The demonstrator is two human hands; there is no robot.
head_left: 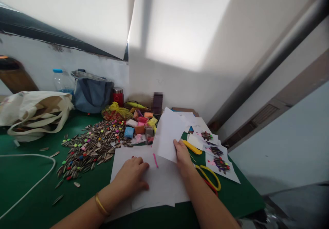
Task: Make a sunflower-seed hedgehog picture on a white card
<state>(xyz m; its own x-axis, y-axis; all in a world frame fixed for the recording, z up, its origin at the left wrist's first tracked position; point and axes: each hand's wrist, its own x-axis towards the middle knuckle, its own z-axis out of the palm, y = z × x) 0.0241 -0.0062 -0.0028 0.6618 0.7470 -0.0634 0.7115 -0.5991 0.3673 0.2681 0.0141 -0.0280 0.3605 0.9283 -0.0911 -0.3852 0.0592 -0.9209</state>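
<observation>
My right hand (pixel 183 155) pinches the edge of a white sheet of paper (pixel 168 136) and holds it tilted above the table. Below it lie several overlapping white sheets (pixel 156 191) on the green tabletop. My left hand (pixel 133 176), a gold bangle on its wrist, rests on these sheets with the thumb apart from the fingers and nothing visible in it. A thin pink strip (pixel 155 161) lies on the paper between both hands. Beside my right forearm are yellow-handled scissors (pixel 212 177), partly covered by the arm, and a yellow utility knife (pixel 192 147).
Sunflower seeds mixed with coloured beads (pixel 95 143) form a pile at left. Behind are coloured clay packs (pixel 140 129), a yellow plastic bag (pixel 117 112), a red jar (pixel 118 97), a blue bag (pixel 92 93) and a cream tote (pixel 38 109). Decorated paper pieces (pixel 221 165) lie right.
</observation>
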